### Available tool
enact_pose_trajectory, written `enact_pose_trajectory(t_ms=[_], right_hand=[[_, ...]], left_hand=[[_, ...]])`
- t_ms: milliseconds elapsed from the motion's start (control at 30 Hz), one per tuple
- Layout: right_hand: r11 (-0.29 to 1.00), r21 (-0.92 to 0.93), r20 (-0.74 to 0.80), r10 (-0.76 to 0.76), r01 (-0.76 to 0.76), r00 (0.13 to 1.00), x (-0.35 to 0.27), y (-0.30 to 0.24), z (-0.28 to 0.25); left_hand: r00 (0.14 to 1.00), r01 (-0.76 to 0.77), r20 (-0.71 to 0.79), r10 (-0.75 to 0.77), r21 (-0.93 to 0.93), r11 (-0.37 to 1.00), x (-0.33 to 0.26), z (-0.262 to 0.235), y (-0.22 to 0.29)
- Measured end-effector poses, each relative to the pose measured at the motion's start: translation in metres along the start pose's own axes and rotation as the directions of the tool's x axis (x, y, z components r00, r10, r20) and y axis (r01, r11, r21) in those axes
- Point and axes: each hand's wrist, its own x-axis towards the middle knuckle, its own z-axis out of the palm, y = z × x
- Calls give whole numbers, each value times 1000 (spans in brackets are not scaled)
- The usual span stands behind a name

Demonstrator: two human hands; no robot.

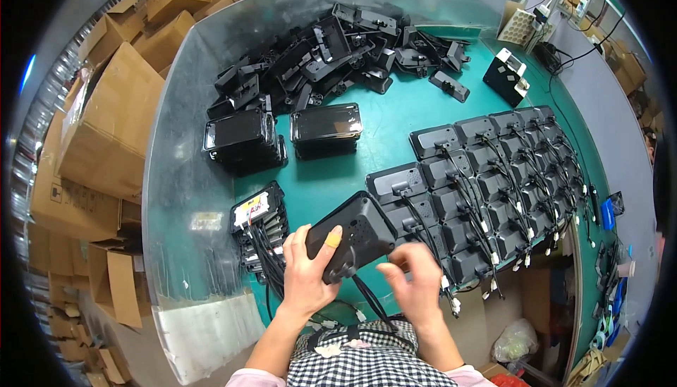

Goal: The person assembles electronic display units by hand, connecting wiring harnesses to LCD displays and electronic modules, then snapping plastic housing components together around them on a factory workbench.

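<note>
head view: black housing (358, 232) gripped by left hand (307, 274)

the black housing is held above the table (395, 108), ahead of the checked apron (360, 369). its left side is clamped between the left fingers and the thumb, on which a yellow wrap (333, 237) is worn. its long axis is slanted from lower left to upper right. the housing is positioned to the upper left of the right hand (417, 285), which is held beside its lower right corner, fingers loosely curled, thumb parted, nothing seen in the grasp. whether the housing is touched by the right fingertips cannot be told. dark cables (372, 299) are suspended below.
</note>
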Motion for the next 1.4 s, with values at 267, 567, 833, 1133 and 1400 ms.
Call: enact_pose_trajectory(t_ms=[267,567,833,1133,1400], right_hand=[[919,-25,-68,-394,393,917,12,17,-9],[899,416,-36,-130,134,991,-5,13,4],[573,687,369,254,-447,894,7,23,16],[220,864,399,247,-452,883,1,42,14],[172,870,417,242,-462,876,0,45,16]], left_hand=[[996,-93,-4,93,12,996,-6,-20,8],[997,-66,39,61,145,987,-3,-30,16],[978,-198,126,165,322,926,-6,-17,16],[834,516,444,-327,-838,179,-3,-25,-18],[858,430,367,-359,-896,113,-8,-15,-12]])
